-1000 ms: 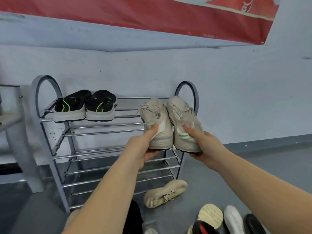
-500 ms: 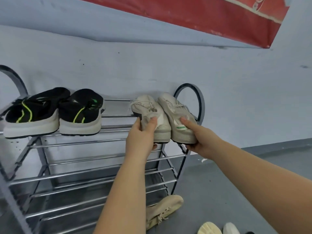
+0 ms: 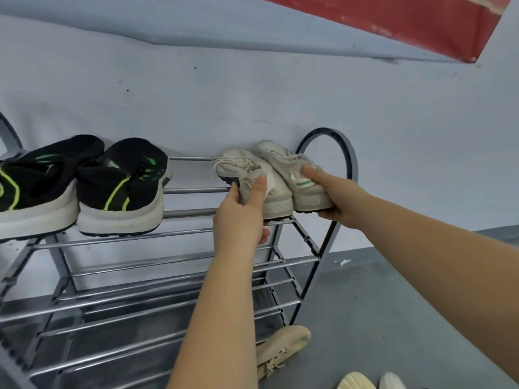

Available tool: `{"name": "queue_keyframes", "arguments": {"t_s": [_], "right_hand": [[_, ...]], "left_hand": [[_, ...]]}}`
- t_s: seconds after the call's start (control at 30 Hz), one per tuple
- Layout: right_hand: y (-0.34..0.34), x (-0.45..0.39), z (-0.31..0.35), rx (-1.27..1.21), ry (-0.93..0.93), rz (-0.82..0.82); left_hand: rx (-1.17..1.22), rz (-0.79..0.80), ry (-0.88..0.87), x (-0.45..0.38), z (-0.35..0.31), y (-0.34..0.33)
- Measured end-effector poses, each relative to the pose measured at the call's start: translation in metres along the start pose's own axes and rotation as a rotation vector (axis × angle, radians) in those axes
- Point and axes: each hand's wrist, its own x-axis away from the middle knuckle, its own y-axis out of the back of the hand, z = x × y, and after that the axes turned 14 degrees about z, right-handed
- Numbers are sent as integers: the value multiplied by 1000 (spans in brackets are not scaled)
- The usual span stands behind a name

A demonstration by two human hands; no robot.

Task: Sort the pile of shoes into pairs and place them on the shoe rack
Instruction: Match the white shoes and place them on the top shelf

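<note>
The shoe rack (image 3: 179, 301) is the big thing here, metal bars in tiers against a pale wall (image 3: 252, 88), with a red banner (image 3: 407, 15) way up above it. On the rack's top tier, left end, sit two black sneakers (image 3: 84, 183) with neon green stripes, side by side. On the same tier, right end, are two beige sneakers: the left beige sneaker (image 3: 247, 175) and the right beige sneaker (image 3: 297, 175), touching each other, toes toward the wall. Both forearms reach in from the bottom and block part of the rack's lower tiers. The left hand (image 3: 241, 217) grips the heel of the left beige sneaker, thumb on top, fingers under. The right hand (image 3: 337, 197) grasps the other one's heel the same way. On the floor by the rack's right foot lies one tan shoe (image 3: 280, 349) on its side, and two more pale shoe tips (image 3: 370, 381) peek in at the bottom edge.
</note>
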Motion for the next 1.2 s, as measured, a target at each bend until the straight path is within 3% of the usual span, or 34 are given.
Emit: {"name": "queue_keyframes", "arguments": {"t_s": [0.33, 0.5, 0.67, 0.8, 1.0, 1.2], "right_hand": [[-9, -14, -9, 8, 16, -164], [-10, 2, -31, 237, 116, -255], [-15, 39, -56, 499, 226, -245], [-15, 83, -85, 796, 176, -182], [-11, 146, -150, 1330, 145, 67], [-12, 194, -220, 1369, 61, 223]], "left_hand": [[155, 102, 20, -6, 3, -5], [35, 133, 31, 10, 2, -8], [-341, 104, -23, 44, 8, -13], [-708, 101, -117, 81, 20, -15], [-1214, 402, -35, 137, 61, -6], [-1673, 715, -33, 192, 112, -5]]}}
